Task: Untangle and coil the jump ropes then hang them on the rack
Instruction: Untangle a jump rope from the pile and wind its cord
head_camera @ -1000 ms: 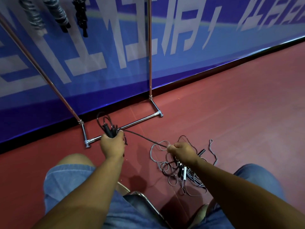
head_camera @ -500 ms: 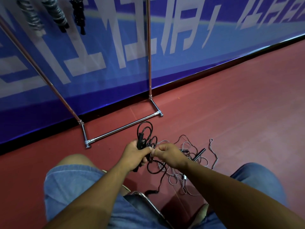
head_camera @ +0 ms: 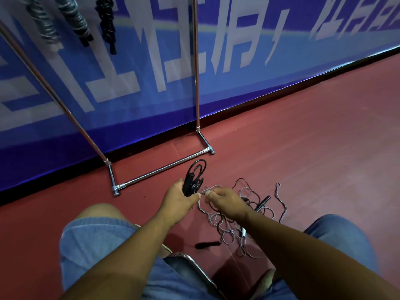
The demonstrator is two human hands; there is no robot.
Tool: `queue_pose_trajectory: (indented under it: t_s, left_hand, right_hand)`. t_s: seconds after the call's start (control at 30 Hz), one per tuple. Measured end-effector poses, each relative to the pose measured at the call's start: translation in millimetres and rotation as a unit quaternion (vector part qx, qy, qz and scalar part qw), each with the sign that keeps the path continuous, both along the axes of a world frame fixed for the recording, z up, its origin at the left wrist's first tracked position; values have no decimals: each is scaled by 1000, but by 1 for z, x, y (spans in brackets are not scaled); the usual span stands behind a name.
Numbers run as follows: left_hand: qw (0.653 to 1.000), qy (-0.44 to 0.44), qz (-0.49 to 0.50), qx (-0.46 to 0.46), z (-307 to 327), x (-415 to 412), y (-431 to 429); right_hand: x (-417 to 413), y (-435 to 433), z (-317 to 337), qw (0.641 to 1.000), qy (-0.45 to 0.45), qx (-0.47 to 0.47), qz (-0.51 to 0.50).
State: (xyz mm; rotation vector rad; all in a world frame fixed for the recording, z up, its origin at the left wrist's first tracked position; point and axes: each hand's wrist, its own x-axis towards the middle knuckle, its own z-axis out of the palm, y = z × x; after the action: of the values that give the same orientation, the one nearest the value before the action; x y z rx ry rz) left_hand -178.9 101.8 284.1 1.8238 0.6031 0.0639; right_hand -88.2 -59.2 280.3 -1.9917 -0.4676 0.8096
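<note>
My left hand [head_camera: 178, 197] grips a black jump rope [head_camera: 194, 176], its handle and several coiled loops sticking up above the fist. My right hand [head_camera: 225, 199] sits just to the right, thumb and fingers pinching the same black cord near the left thumb. Beneath and right of the right hand, a tangle of grey and black ropes [head_camera: 240, 221] lies on the red floor, with a black handle [head_camera: 263, 201] and another black handle [head_camera: 206, 245] lying loose. The chrome rack [head_camera: 195, 68] stands ahead; coiled ropes [head_camera: 75, 20] hang at its top left.
A blue banner wall [head_camera: 238, 50] runs behind the rack. The rack's base bar [head_camera: 164, 169] lies on the floor just ahead of my hands. My knees in denim shorts flank a metal-framed seat edge [head_camera: 194, 263]. Red floor [head_camera: 313, 148] stretches right.
A second ago the hands were apart with the black cord stretched between them. They have come together, and the coil in my left hand has gained another loop.
</note>
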Motion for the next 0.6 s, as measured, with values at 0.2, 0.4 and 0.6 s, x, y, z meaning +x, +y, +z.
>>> queue_pose_trajectory:
  t_s: [0.2, 0.4, 0.6]
  left_hand:
    - [994, -25, 109, 10, -5, 4, 5]
    - [979, -46, 197, -12, -7, 4, 17]
    - [954, -63, 291, -25, -6, 8, 31]
  right_hand:
    - [6, -10, 6, 998, -48, -30, 27]
    - [3, -21, -4, 996, -64, -50, 41]
    - [5, -28, -13, 994, -65, -76, 41]
